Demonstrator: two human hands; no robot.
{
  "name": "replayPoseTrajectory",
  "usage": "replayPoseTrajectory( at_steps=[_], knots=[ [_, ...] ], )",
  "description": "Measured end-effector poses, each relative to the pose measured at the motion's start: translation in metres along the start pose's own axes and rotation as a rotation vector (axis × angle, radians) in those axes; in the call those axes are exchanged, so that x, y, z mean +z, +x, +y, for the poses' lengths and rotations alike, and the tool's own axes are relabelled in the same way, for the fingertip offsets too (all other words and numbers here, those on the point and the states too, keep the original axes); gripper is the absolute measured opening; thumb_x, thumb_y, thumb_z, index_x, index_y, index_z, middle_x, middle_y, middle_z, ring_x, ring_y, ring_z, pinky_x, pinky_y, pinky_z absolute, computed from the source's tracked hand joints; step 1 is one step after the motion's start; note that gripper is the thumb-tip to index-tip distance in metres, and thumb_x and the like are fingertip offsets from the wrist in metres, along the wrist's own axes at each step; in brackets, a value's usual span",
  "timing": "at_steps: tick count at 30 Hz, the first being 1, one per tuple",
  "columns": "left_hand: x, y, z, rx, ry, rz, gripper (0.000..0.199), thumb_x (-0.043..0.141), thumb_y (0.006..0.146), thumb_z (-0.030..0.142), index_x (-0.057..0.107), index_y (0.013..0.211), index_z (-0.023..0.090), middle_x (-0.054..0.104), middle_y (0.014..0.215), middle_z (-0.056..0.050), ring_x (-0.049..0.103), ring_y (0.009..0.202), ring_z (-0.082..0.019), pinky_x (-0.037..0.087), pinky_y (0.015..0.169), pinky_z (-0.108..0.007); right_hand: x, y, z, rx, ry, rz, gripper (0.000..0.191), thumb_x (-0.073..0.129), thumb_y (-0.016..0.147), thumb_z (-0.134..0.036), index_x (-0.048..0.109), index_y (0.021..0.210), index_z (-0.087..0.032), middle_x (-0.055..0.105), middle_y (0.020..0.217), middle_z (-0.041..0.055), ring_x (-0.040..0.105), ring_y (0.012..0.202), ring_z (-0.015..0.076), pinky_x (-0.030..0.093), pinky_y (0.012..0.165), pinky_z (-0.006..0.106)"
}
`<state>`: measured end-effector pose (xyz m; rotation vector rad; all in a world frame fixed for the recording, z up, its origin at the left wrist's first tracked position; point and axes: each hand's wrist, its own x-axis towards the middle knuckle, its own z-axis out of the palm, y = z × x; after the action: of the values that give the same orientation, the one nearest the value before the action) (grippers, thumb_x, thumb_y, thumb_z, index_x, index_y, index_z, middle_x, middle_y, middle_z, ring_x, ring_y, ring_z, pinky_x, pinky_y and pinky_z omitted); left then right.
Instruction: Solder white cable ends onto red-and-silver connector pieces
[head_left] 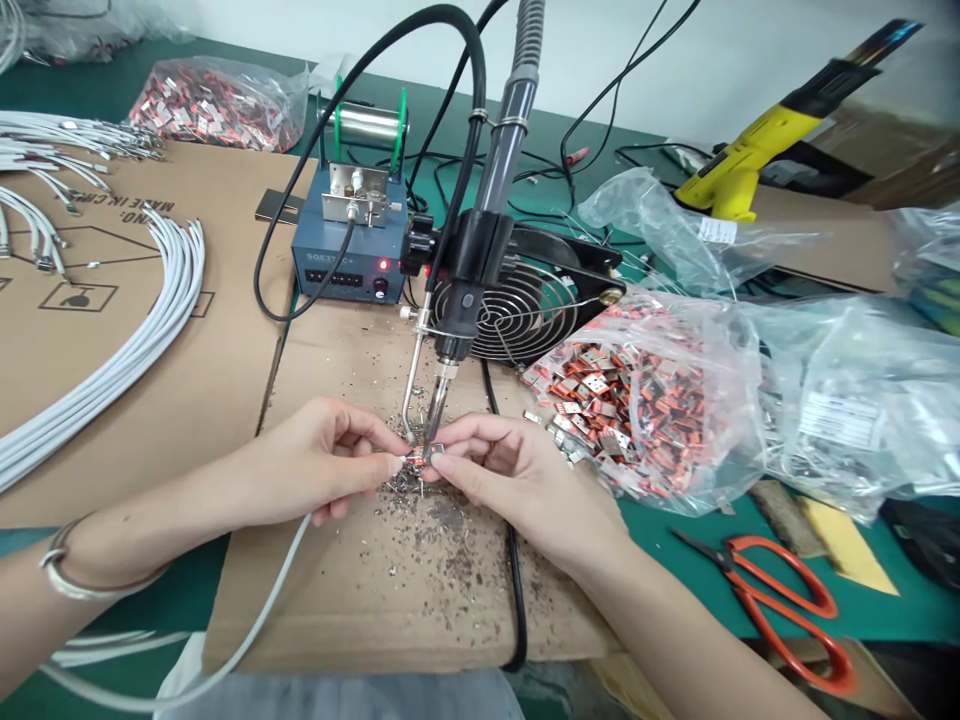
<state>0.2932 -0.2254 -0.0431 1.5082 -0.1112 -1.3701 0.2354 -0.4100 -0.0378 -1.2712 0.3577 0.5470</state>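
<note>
Under the tip of the mounted soldering iron [437, 405], my two hands meet. My left hand [352, 462] pinches the end of a white cable [279, 580], which hangs down from it toward the lower left. Thumb and finger of my right hand [487, 462] are closed on a small metal and orange connector [433, 452]. The cable end and the connector meet at the iron's tip, beside a thin solder feed tube [412, 395]. Solder scraps lie on the cardboard [360, 610] below.
A blue solder feeder [349, 262] and a round fan [517, 310] stand behind. Bagged connectors [660, 400] lie right, near orange scissors [780, 590]. White cables [142, 350] lie left. A yellow heat gun [750, 150] sits back right. A black cord [516, 590] crosses the cardboard.
</note>
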Motion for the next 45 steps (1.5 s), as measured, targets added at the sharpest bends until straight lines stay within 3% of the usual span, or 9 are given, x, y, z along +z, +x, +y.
replayPoseTrajectory(
  at_steps=[10,15,36,45],
  knots=[
    [0.0,0.0,0.002,0.006,0.02,0.017,0.023,0.057,0.079,0.033,0.058,0.084,0.01,0.045,0.054,0.004,0.042,0.039,-0.003,0.034,0.033,-0.009,0.0,0.001,0.0,-0.001,-0.075,0.008,0.009,0.067,0.072,-0.012,0.062,0.079,-0.011,0.066,0.066,0.002,0.059,0.056,0.0033,0.042,0.048,0.007],
    [0.0,0.002,0.005,-0.003,0.051,0.041,0.022,0.057,0.079,0.032,0.061,0.084,0.011,0.047,0.057,0.004,0.042,0.039,-0.003,0.034,0.032,-0.01,-0.004,-0.001,0.002,-0.013,-0.065,-0.001,0.011,0.069,0.071,-0.015,0.063,0.08,-0.012,0.067,0.069,0.0039,0.063,0.062,0.0072,0.047,0.054,0.011],
    [0.002,-0.004,0.011,-0.026,-0.001,0.009,0.022,0.056,0.081,0.032,0.063,0.087,0.012,0.043,0.051,0.005,0.04,0.039,-0.003,0.033,0.034,-0.009,-0.009,-0.002,0.003,0.012,0.092,-0.13,0.009,0.069,0.077,-0.017,0.065,0.085,-0.014,0.068,0.074,0.0024,0.064,0.068,0.0049,0.05,0.065,0.008],
    [0.002,-0.003,0.009,-0.05,0.088,0.033,0.026,0.055,0.081,0.036,0.062,0.089,0.013,0.043,0.055,0.004,0.041,0.041,-0.003,0.033,0.035,-0.01,-0.005,0.0,-0.001,0.01,-0.013,-0.05,0.008,0.069,0.074,-0.013,0.064,0.08,-0.012,0.068,0.073,0.0034,0.064,0.065,0.005,0.049,0.062,0.008]
  ],
)
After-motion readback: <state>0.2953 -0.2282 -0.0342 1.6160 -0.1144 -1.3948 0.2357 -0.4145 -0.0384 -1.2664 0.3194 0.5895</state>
